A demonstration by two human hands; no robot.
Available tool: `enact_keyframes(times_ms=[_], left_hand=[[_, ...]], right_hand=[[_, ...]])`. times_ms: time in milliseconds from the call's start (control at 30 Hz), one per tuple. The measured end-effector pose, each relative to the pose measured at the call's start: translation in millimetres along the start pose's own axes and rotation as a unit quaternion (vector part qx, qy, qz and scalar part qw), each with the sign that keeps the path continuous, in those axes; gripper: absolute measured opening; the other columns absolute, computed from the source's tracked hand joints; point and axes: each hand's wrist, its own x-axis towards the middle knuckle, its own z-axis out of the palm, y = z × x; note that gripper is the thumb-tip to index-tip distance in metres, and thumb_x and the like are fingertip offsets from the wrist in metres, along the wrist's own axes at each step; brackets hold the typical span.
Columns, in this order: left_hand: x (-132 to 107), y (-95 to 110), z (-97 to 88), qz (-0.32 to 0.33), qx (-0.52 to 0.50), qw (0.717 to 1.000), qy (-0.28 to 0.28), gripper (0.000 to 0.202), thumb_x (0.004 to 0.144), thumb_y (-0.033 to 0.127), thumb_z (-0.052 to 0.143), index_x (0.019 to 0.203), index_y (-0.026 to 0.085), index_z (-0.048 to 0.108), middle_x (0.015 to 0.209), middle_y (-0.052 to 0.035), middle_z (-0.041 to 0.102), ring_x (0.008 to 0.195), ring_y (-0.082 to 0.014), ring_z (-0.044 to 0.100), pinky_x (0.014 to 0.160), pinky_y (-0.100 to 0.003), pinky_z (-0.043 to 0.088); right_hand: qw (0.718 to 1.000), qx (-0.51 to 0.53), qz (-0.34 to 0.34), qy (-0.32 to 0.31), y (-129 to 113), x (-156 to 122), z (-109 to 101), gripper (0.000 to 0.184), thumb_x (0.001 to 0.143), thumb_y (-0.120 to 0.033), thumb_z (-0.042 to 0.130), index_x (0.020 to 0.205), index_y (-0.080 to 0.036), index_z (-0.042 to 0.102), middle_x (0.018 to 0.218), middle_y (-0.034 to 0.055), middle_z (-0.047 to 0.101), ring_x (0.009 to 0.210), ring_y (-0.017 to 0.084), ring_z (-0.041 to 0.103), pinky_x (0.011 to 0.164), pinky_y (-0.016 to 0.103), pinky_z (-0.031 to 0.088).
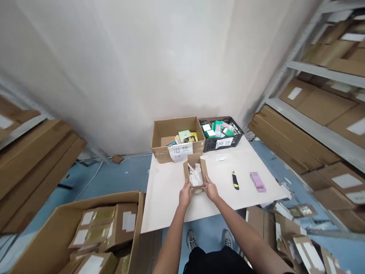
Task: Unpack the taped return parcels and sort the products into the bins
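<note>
A small cardboard box [202, 169] stands on the white table with its top flaps spread. Crumpled white packing material [195, 175] fills the inside, and whatever lies under it is hidden. My left hand [185, 193] grips the near left corner of the box. At the near right corner, my right hand [210, 189] holds the box too, its fingers bent over the edge. To the right of the box lies a black and yellow utility knife [235, 180]. Farther right is a pink-purple item [257, 182], blurred by pixels.
Behind stand a labelled carton [162, 154] with small packages and a black crate [211, 144] of green and pink boxes. A large carton of parcels [139, 213] is at left of the table [159, 205]. Shelves [319, 114] line the right; opened boxes [261, 220] lie below.
</note>
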Motion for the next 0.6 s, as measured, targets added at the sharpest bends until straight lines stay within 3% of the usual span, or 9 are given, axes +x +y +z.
enact_keyframes(times_ms=[67, 167, 267, 333, 433, 600], left_hand=[[18, 30, -14.8, 0.098, -0.041, 0.994, 0.002, 0.022, 0.094, 0.016, 0.049, 0.101, 0.026, 0.067, 0.133, -0.0074, 0.071, 0.152, -0.0234, 0.044, 0.112, -0.038, 0.049], [50, 93, -23.7, 0.213, -0.076, 0.974, -0.026, 0.016, 0.092, 0.021, 0.052, 0.096, 0.026, 0.067, 0.117, -0.0078, 0.076, 0.151, -0.0243, 0.046, 0.113, -0.041, 0.049], [74, 174, 1.8, 0.298, -0.081, 0.95, -0.047, 0.007, 0.088, 0.03, 0.064, 0.094, 0.027, 0.066, 0.117, -0.0084, 0.076, 0.148, -0.0276, 0.049, 0.114, -0.045, 0.048], [76, 230, 39.8, 0.334, -0.078, 0.938, -0.056, 0.006, 0.088, 0.033, 0.066, 0.093, 0.028, 0.067, 0.121, -0.0082, 0.075, 0.147, -0.028, 0.05, 0.115, -0.045, 0.049], [58, 307, 115.8, 0.36, -0.056, 0.928, -0.082, 0.008, 0.089, 0.034, 0.068, 0.096, 0.029, 0.07, 0.138, -0.0079, 0.069, 0.145, -0.0297, 0.052, 0.113, -0.046, 0.05], [3, 408, 252.2, 0.401, -0.036, 0.902, -0.155, 0.01, 0.09, 0.031, 0.069, 0.098, 0.03, 0.074, 0.16, -0.0054, 0.052, 0.145, -0.0307, 0.051, 0.121, -0.048, 0.044]], right_hand=[[0.998, 0.034, -0.006, 0.051, -2, -4, -35, 0.013, 0.085, -0.015, 0.067, 0.079, -0.024, 0.074, 0.164, 0.0083, 0.045, 0.128, 0.031, 0.068, 0.105, 0.042, 0.056], [0.987, 0.068, -0.012, 0.143, 2, -16, -94, 0.01, 0.087, -0.017, 0.069, 0.081, -0.024, 0.073, 0.163, 0.0101, 0.046, 0.126, 0.03, 0.069, 0.103, 0.041, 0.057], [0.972, 0.066, -0.006, 0.224, 26, -38, -161, 0.01, 0.088, -0.017, 0.07, 0.085, -0.025, 0.074, 0.164, 0.0084, 0.045, 0.136, 0.029, 0.062, 0.109, 0.041, 0.054], [0.963, 0.056, 0.012, 0.263, 57, -63, -207, 0.013, 0.09, -0.016, 0.067, 0.089, -0.026, 0.076, 0.165, 0.0056, 0.044, 0.14, 0.026, 0.059, 0.112, 0.04, 0.052], [0.943, 0.036, 0.07, 0.324, 117, -118, -265, 0.01, 0.089, -0.018, 0.072, 0.091, -0.026, 0.077, 0.165, 0.0041, 0.043, 0.146, 0.026, 0.051, 0.117, 0.042, 0.048], [0.885, -0.001, 0.189, 0.425, 212, -237, -323, 0.012, 0.084, -0.019, 0.079, 0.094, -0.025, 0.078, 0.166, 0.0059, 0.042, 0.155, 0.032, 0.036, 0.125, 0.056, 0.036]])
